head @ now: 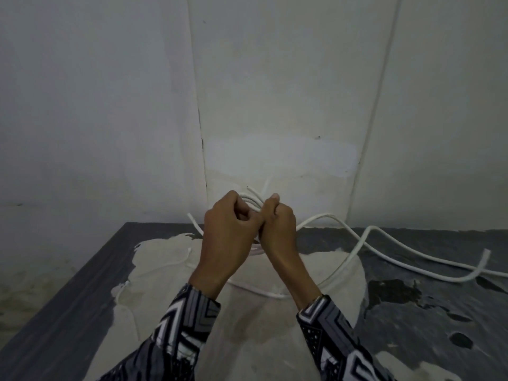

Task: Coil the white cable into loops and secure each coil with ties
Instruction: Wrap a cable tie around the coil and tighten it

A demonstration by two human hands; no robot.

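Coiled white cable (254, 202) between hands (gripped)

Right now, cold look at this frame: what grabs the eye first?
The two hands, left hand and right hand, meet at the centre of the frame, both curled round a small coil of white cable held up in front of the wall. From the right hand, loose cable snakes off to the right across the worn dark surface with pale patches. The patterned black-and-white sleeves fill the bottom edge.

Two hands (231, 229), one white cable (357, 248)
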